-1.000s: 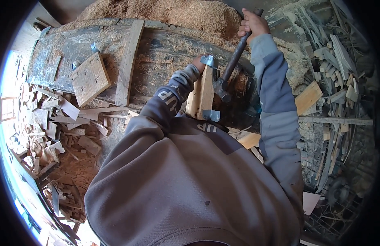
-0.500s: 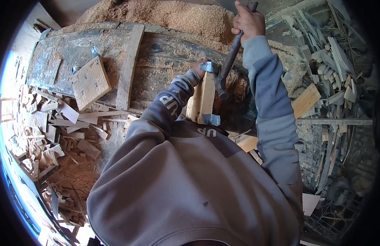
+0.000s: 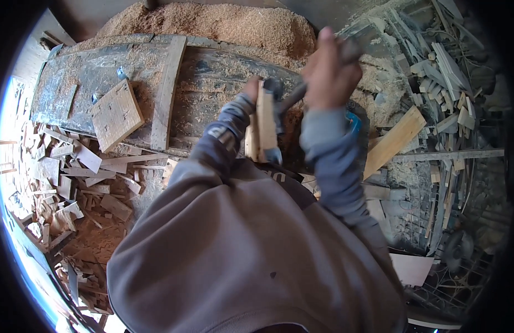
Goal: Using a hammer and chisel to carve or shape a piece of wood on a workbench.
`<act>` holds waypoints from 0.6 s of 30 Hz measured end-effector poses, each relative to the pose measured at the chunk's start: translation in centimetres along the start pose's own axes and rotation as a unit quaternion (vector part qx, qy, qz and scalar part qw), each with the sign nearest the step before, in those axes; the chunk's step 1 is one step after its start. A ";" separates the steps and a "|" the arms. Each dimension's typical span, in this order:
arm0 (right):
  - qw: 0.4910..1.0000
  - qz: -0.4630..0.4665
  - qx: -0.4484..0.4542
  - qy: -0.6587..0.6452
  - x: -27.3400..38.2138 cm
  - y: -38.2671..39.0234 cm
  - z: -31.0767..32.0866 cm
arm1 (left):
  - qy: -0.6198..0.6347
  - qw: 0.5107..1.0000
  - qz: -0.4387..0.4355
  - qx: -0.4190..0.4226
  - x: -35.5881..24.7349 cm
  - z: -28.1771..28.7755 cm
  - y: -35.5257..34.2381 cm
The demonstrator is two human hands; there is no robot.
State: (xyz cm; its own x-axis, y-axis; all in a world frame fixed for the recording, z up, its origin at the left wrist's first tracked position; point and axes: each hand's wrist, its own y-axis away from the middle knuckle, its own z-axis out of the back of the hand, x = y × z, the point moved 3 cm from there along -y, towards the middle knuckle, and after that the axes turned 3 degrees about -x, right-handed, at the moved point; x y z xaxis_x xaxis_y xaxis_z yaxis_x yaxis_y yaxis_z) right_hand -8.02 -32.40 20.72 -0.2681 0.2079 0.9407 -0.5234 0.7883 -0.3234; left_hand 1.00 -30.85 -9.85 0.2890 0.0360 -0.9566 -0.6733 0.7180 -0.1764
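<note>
1. Well to the left, the square, tan wooden board (image 3: 117,116) seemed to jut past the near edge of the dark, worn, sawdust-strewn workbench (image 3: 204,66); hard jolts could have tipped it off.
2. My left hand (image 3: 251,90) was at the far end of the narrow, pale wooden block, its fingers bent against the side. Their tips were hidden, so I cannot tell how tightly they were closed. A stray blow there could have crushed them.
3. The block (image 3: 261,127) sat on the workbench close in front of my body, a blue-grey patch (image 3: 273,155) at its near end. Loose sawdust beneath could have let it skid, I judged, if struck off-centre.
4. Just right of it was the dark, long-handled metal hammer (image 3: 293,97); its head was too blurred to place, and a glancing hit could have split the wood.
5. My right hand (image 3: 332,72), blurred, was wrapped closed around the handle; a loosened grip could have twisted the head toward my left fingers.
</note>
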 end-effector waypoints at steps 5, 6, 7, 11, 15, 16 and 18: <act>0.996 0.077 0.018 0.035 -0.9 -0.7 -0.8 | -0.089 0.989 -0.063 -0.100 7.4 0.2 -0.2; 0.999 -0.012 -0.035 0.030 -0.5 -0.5 -0.5 | -0.024 0.996 0.048 -0.071 3.4 0.5 1.3; 0.999 -0.009 -0.032 0.033 -0.3 -1.4 -0.2 | -0.021 0.996 0.047 -0.074 4.6 -0.5 0.4; 0.979 -0.195 0.010 -0.055 -3.4 -6.3 -2.3 | 0.332 0.928 0.121 -0.117 9.0 -0.9 -1.7; 0.972 -0.233 0.012 0.039 -7.0 -9.5 -3.7 | 0.045 0.986 -0.002 -0.161 5.2 0.0 -0.9; 0.969 -0.242 0.017 0.041 -7.4 -10.1 -4.0 | 0.010 0.991 0.009 -0.136 4.3 0.1 -0.9; 0.966 -0.255 0.011 0.035 -8.2 -10.3 -4.0 | -0.030 0.993 -0.002 -0.118 3.0 0.4 0.0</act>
State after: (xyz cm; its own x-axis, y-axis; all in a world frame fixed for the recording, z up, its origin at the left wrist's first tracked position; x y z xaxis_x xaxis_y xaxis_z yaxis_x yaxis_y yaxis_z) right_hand 2.83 -39.87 16.70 0.0835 -0.1650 0.9827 -0.5910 0.7858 0.1822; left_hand 2.15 -30.45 -12.67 0.3278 0.0794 -0.9414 -0.8103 0.5361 -0.2369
